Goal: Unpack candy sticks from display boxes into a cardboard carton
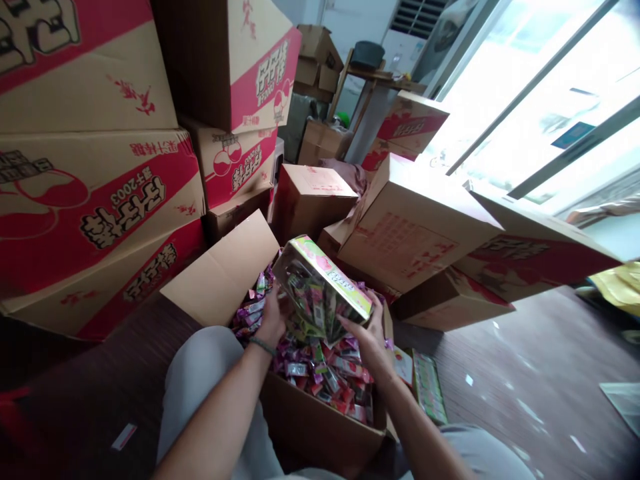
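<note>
My left hand (273, 320) and my right hand (369, 343) both hold a clear bag of small sweets with a green and pink header card (320, 287), tilted above an open cardboard box (320, 427) between my knees. The box is full of several small wrapped sweets (325, 377) in purple, pink and green. My left hand grips the bag's left side, my right hand its lower right edge. A dark band sits on my left wrist.
Stacked red-and-tan cartons (95, 187) rise at the left and back. More cartons (415, 227) lean at the right. Flat green packets (427, 387) lie on the dark floor beside the box. Bright windows (540, 100) fill the upper right.
</note>
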The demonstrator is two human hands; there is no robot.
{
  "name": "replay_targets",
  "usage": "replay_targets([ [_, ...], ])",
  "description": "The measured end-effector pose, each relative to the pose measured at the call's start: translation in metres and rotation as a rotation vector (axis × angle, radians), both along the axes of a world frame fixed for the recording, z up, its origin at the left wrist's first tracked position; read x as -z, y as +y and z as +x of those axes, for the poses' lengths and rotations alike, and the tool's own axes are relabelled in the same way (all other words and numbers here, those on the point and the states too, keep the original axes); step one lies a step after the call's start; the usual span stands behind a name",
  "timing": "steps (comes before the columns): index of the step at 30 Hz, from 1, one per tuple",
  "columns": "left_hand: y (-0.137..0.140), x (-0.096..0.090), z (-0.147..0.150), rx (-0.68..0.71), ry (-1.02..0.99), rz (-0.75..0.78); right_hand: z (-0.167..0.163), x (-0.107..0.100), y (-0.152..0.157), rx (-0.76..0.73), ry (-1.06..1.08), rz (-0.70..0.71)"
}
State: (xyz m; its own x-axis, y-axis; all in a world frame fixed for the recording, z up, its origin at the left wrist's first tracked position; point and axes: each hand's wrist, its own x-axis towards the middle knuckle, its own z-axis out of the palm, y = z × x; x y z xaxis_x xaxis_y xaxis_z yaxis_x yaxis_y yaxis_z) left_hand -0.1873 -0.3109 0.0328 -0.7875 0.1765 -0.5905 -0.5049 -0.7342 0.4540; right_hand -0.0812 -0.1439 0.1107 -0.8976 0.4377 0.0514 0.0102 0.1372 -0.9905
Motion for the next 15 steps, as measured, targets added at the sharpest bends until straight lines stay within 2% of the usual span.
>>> replay_targets([
  [3, -0.017, -0.005, -0.012, -0.092, 0.092, -0.042, -0.008, -0.026, 0.027, -0.131, -0.004, 0.006],
  [5, -0.018, -0.010, -0.014, -0.050, 0.267, 0.025, -0.012, -0.035, 0.038, -0.200, -0.053, -0.012],
  [8, -0.015, -0.020, -0.009, 0.028, 0.483, 0.157, -0.016, -0.037, 0.043, -0.166, -0.046, -0.049],
  [11, -0.020, -0.028, -0.008, 0.006, 0.586, 0.163, -0.019, -0.038, 0.042, -0.085, 0.096, -0.110],
  [13, -0.024, -0.025, -0.012, -0.004, 0.609, 0.018, -0.019, -0.039, 0.045, 0.019, 0.215, -0.174],
  [15, -0.024, -0.014, -0.016, 0.013, 0.624, -0.293, -0.017, -0.039, 0.053, 0.143, 0.301, -0.230],
])
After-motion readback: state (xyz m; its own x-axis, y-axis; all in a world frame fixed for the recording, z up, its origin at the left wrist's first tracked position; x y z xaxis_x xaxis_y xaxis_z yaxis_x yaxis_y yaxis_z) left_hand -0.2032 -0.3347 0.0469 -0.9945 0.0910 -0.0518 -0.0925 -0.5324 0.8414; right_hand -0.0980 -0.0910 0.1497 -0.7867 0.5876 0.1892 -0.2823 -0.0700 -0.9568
